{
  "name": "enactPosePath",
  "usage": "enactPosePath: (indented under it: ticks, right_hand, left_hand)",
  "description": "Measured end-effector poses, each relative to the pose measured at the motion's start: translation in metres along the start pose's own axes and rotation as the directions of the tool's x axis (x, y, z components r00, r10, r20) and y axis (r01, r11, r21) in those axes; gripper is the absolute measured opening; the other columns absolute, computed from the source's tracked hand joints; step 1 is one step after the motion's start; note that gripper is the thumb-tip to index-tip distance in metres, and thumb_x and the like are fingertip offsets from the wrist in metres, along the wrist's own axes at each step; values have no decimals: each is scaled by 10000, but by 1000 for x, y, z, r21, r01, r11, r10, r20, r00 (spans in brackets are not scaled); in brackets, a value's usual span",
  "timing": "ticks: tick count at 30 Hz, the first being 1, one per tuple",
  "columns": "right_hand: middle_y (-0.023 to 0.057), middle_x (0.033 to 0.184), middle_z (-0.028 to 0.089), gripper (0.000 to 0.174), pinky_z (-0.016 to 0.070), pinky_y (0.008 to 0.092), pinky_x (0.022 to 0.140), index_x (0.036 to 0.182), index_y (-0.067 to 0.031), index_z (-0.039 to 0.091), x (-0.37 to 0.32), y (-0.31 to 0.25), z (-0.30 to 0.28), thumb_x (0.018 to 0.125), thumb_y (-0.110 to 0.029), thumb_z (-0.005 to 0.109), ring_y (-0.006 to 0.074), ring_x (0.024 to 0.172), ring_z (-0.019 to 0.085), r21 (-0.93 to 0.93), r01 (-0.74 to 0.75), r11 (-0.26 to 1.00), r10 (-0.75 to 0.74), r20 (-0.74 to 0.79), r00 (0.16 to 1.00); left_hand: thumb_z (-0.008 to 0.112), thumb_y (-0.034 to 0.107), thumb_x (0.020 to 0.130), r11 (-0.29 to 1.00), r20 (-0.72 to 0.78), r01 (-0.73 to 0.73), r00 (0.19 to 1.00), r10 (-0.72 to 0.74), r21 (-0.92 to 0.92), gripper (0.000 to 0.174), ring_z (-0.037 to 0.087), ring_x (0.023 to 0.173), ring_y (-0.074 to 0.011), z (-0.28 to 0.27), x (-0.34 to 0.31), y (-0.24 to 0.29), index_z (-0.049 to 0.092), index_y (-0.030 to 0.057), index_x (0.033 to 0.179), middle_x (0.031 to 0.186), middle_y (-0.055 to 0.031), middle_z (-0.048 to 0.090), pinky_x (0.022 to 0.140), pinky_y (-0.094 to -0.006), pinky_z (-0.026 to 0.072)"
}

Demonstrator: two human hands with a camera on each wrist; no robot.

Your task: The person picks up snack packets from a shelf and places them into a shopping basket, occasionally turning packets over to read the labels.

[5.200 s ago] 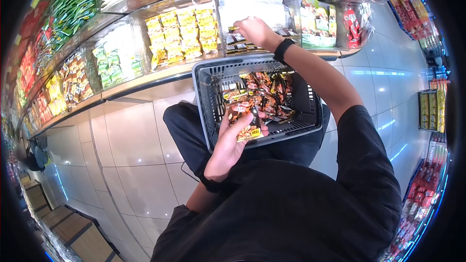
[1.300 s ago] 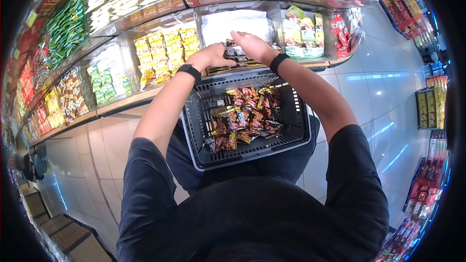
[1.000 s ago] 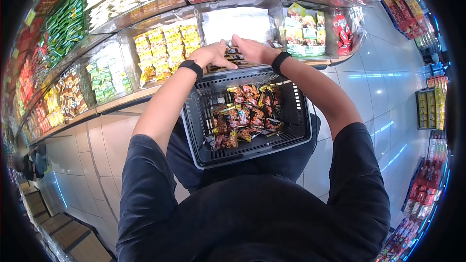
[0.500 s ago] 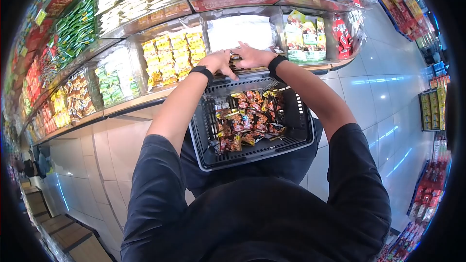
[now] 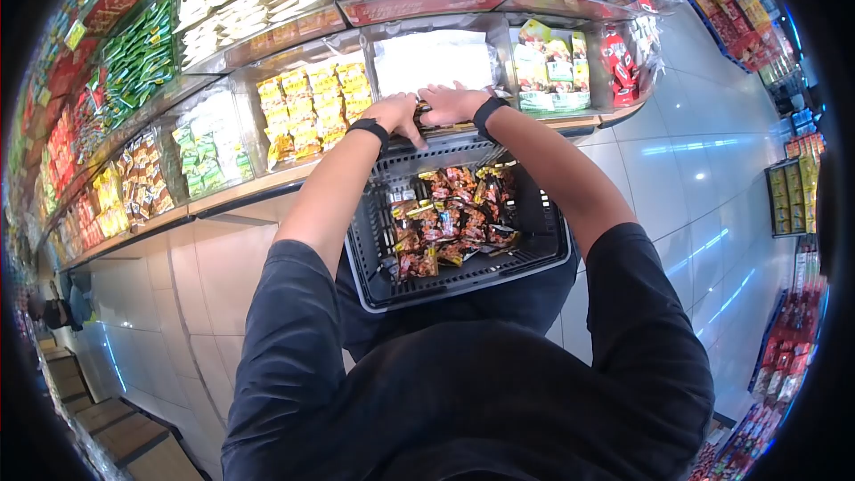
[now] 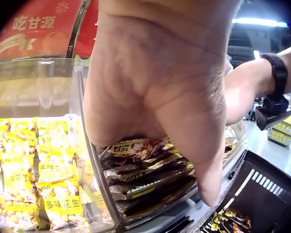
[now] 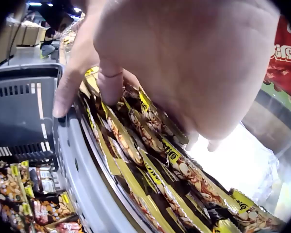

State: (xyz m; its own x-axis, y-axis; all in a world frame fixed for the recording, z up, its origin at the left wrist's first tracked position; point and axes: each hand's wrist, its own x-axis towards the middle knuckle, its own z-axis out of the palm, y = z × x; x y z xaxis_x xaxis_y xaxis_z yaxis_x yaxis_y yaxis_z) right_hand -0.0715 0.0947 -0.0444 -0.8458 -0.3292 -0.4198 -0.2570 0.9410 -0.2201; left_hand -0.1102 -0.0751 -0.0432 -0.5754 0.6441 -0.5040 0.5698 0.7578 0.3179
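Observation:
Both of my hands are in a clear shelf bin of nut snack packets (image 7: 169, 189), which stand on edge in tight rows. My left hand (image 5: 396, 116) lies over the bin's left part; in the left wrist view its palm faces the camera, with the thumb stretched toward the front edge. Beside it, my right hand (image 5: 452, 103) presses on the packets, and the right wrist view shows its thumb down among their tops. Some fingertips are hidden. Right below sits a dark shopping basket (image 5: 545, 223) on the person's lap, holding several loose snack packets (image 5: 454, 214).
Yellow peanut packets (image 5: 312, 107) fill the bin to the left, and green-white packets (image 5: 552, 67) the one to the right. A white bag-like sheet (image 5: 436, 62) lies behind the hands. Clear dividers separate the bins. The basket's rim (image 7: 82, 179) runs along the shelf front.
About five seconds ago the left hand held a packet over the basket while the right was in the bin. Now both are in the bin; over the last second they have drawn closer together.

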Motion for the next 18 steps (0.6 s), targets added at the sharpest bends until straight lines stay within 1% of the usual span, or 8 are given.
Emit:
enactPosePath:
  ticks: [3,4,7,10,12,14,16,18]
  right_hand:
    - [248,1604,348,857,221,553,1221,1586,-35,285,-9,-2,-9,906,-501,519,388,1485,341,55,-22,998,22,-8,1000]
    - [270,1567,391,805,269,519,1205,1574,-21,299,-6,8,-9,921,-436,520,394,1458,380,184,87,979,-40,-248,968]
    - [284,1173,665,447,504,457,990,1313,27,544,-55,18,-21,944,-226,533,408,1140,648,257,519,815,-133,-789,600]
    - [219,1004,709,272,523,448,922,1125,20,601,-139,-6,-2,937,-173,564,392,1014,693,588,254,768,91,-494,865]
    - [222,1044,691,327,519,465,927,1144,17,599,-151,7,70,905,-204,633,389,1069,674,509,140,849,29,-309,950]
    - [280,1282,577,620,498,556,964,1343,-1,492,-156,10,129,842,-289,717,451,1242,566,279,-69,958,84,-42,996]
    - [321,1584,255,1058,414,724,1005,1573,-48,208,-145,15,181,764,-405,790,557,1431,322,37,-228,973,215,210,954]
    - [246,1652,203,1141,397,712,1034,1622,-117,163,-137,9,192,764,-518,798,507,1481,285,-45,-306,951,309,184,933]
  left_hand:
    - [984,512,447,999,-106,-31,994,34,31,1206,495,1362,-369,-2,-2,0,488,-83,1371,1424,-263,530,1125,-398,439]
    - [976,474,510,993,-173,-60,982,78,104,1220,451,1377,-395,0,-6,-2,406,-104,1421,1430,-284,492,1171,-419,380]
    - [940,333,626,968,-612,-199,750,250,152,1056,434,1388,-401,20,-31,-1,405,-99,1427,1431,-284,489,1196,-428,349]
    - [708,117,845,887,-735,-456,626,259,-76,494,550,1233,-388,42,-104,48,553,-2,1299,1284,-223,603,1106,-445,435]
    - [659,45,851,884,-625,-424,749,220,-196,248,619,1117,-358,83,-135,76,603,24,1092,1077,-195,656,992,-442,535]
    - [768,165,812,953,-337,-228,929,152,-197,619,460,1356,-400,143,-115,72,511,72,1366,1382,-217,527,1119,-525,428]
    - [847,275,759,980,-172,-50,985,17,-194,952,303,1480,-415,203,-96,61,333,124,1547,1579,-212,332,1170,-604,328]
    - [891,348,727,978,-119,76,988,-101,-193,1126,243,1514,-415,222,-75,52,219,178,1615,1660,-182,213,1162,-676,282]
